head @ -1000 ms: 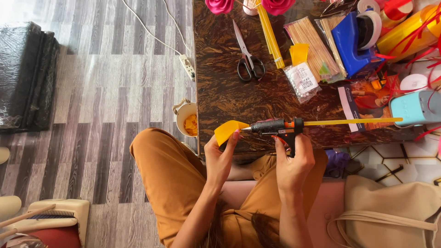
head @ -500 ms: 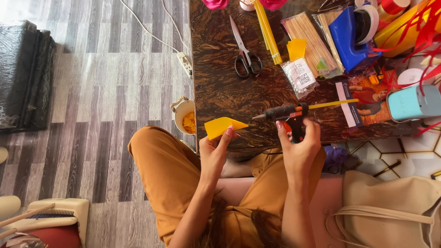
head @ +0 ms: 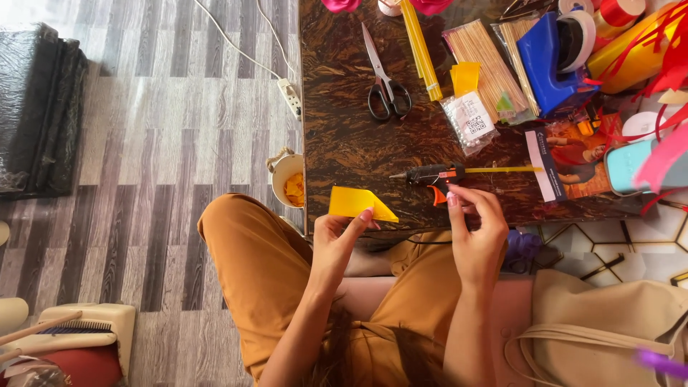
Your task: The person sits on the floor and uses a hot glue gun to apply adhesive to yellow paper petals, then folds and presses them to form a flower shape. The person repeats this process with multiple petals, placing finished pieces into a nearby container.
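A dark marbled desk (head: 344, 143) carries black-handled scissors (head: 387, 89), a blue tape dispenser (head: 548, 64) and a bundle of wooden skewers (head: 487, 54) at its far side. Near its front edge lies a black glue gun (head: 430, 174) with a yellow stick, which the right hand (head: 476, 233) touches at the orange trigger, its grip loosely curled rather than clenched. Just left, the left hand (head: 337, 240) pinches a folded yellow paper piece (head: 357, 203) over the desk's edge.

A yellow paper piece (head: 356, 203), folded to a pointed wedge (its tip aims right), is pinched at its lower edge by the left hand (head: 337, 240) over the table's near edge. A black glue gun (head: 430, 175) with an orange trigger lies flat, nozzle pointing left, yellow stick trailing right, under the right hand (head: 476, 229).
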